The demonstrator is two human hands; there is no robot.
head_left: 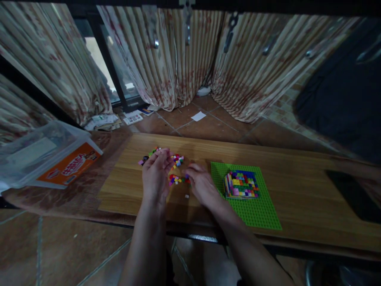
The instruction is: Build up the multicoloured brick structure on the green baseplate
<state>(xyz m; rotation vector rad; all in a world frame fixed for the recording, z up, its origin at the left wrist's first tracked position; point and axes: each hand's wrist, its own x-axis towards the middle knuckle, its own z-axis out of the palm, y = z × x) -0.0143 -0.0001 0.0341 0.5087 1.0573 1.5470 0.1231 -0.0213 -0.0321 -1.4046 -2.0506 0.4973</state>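
My left hand (156, 171) is raised over the loose toy bricks (176, 159), its fingers curled in; whatever lies inside them is hidden. Lower and to the right, my right hand (202, 182) reaches down with fingers pinched together at a purple toy brick (187, 176), beside a small cluster of bricks (175, 180). One white brick (187, 196) lies apart on the wood nearer to me. Right of my right hand, a green baseplate (253, 214) carries a block-shaped build of many-coloured bricks (242, 184) with a blue edge at its back.
The wooden board (300, 190) bears everything. A clear plastic box (67, 133) with an orange label lies at the left end. A dark flat object (354, 194) is at the right. Beyond the board are papers (198, 116) on the tiled floor and curtains (178, 59).
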